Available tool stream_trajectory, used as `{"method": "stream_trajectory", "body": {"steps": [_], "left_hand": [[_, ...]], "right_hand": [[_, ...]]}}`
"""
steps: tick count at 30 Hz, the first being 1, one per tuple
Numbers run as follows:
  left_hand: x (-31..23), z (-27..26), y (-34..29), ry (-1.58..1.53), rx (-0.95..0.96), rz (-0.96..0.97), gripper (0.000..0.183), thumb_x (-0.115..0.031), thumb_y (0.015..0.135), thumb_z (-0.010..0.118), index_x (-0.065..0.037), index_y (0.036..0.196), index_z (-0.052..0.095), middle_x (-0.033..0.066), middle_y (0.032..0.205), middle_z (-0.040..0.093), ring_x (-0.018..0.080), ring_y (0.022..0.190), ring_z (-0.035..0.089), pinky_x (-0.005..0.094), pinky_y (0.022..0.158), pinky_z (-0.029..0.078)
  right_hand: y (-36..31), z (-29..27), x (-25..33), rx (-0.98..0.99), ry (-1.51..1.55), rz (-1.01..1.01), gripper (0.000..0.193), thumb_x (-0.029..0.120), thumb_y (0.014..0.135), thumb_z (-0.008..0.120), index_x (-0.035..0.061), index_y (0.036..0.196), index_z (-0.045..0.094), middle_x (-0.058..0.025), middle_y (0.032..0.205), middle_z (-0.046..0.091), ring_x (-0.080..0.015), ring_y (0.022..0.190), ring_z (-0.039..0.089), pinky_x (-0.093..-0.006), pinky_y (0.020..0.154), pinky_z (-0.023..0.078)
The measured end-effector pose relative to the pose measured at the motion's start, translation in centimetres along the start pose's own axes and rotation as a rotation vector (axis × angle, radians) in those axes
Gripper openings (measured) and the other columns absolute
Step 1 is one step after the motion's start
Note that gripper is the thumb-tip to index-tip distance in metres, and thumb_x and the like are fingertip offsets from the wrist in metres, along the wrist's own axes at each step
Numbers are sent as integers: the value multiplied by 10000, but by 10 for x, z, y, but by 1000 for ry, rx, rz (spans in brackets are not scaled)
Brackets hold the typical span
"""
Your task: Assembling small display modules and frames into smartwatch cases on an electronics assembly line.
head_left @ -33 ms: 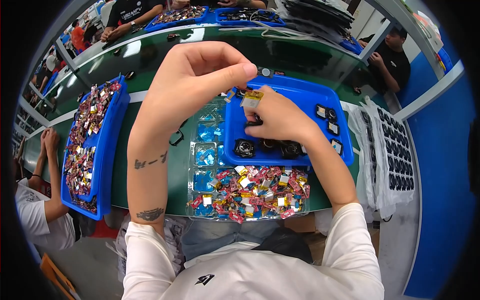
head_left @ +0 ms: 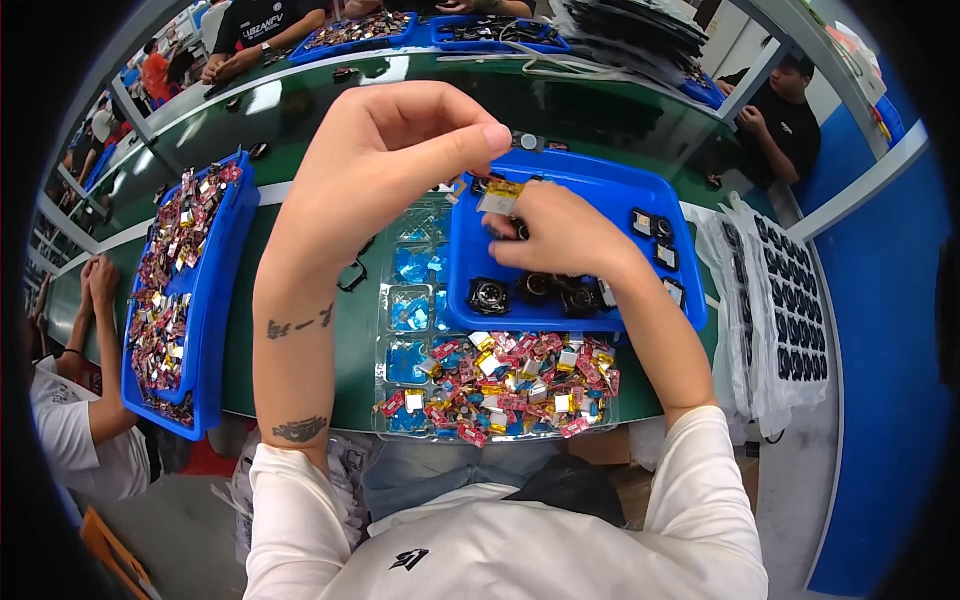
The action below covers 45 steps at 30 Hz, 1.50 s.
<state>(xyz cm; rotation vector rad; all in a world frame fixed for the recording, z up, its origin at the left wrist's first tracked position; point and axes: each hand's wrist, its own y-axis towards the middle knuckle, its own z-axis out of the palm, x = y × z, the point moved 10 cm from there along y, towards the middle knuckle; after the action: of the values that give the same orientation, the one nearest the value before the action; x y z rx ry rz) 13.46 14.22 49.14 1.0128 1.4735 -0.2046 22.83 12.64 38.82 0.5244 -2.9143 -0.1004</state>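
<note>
My left hand (head_left: 405,150) is raised above the blue tray's (head_left: 648,186) left end, thumb and fingers pinched together. What they pinch is hidden. Just below the fingertips is a small silver battery (head_left: 500,199) with yellow tape, beside little electronic pieces. I cannot tell which hand bears its weight. Reaching in from the right, my right hand (head_left: 565,232) curls over the tray, its fingers bent about a dark part that is mostly covered. Black round-faced watch cases (head_left: 489,295) lie in the tray near it, several with silver batteries.
Nearest me, a clear plastic tray (head_left: 383,405) holds a heap of red circuit boards with batteries and blue pieces. Another filled blue bin (head_left: 212,385) stands at left. White sheets with rows of black parts (head_left: 795,300) lie at right. Co-workers sit left, across and right.
My right fingers have shifted slightly upward and spread a little over the dark part. The battery has tilted and risen a little. My left hand has barely moved.
</note>
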Motion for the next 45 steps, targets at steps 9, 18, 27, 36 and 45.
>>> {"method": "stream_trajectory", "body": {"steps": [9,18,27,36,45], "left_hand": [[9,-15,1,-23,-82,-16,162,-184,845,657,-23,851,659,-1,794,637,55,708,564,197,655,417],[14,-7,2,-14,-126,-65,168,-187,824,678,-22,848,664,-14,740,623,42,675,541,185,616,387],[22,1,3,-25,-183,-57,159,-143,824,673,16,839,665,-1,705,625,17,648,539,157,562,388],[27,6,-3,80,-297,-128,148,-102,825,668,45,847,675,59,719,656,84,665,613,190,608,457],[27,6,0,69,-297,-60,152,-94,824,641,49,846,686,62,687,664,69,657,625,189,575,460]], "right_hand": [[-11,-44,-15,-297,1352,139,204,151,779,719,-11,873,638,-73,826,659,-110,743,630,-234,662,517],[-19,-58,-28,-494,1473,163,328,123,845,622,-39,1123,560,-71,890,642,-124,758,628,-268,666,546],[-24,-60,-30,-583,1371,154,369,30,826,611,-2,1189,551,-69,902,650,-79,773,605,-199,646,485],[-37,-75,-21,-768,1257,183,251,-1,828,604,-45,1075,610,-107,947,642,-127,792,655,-230,656,556],[-35,-75,-14,-715,1203,131,270,2,839,621,-47,1103,593,-110,1002,644,-129,828,653,-242,712,548]]}}
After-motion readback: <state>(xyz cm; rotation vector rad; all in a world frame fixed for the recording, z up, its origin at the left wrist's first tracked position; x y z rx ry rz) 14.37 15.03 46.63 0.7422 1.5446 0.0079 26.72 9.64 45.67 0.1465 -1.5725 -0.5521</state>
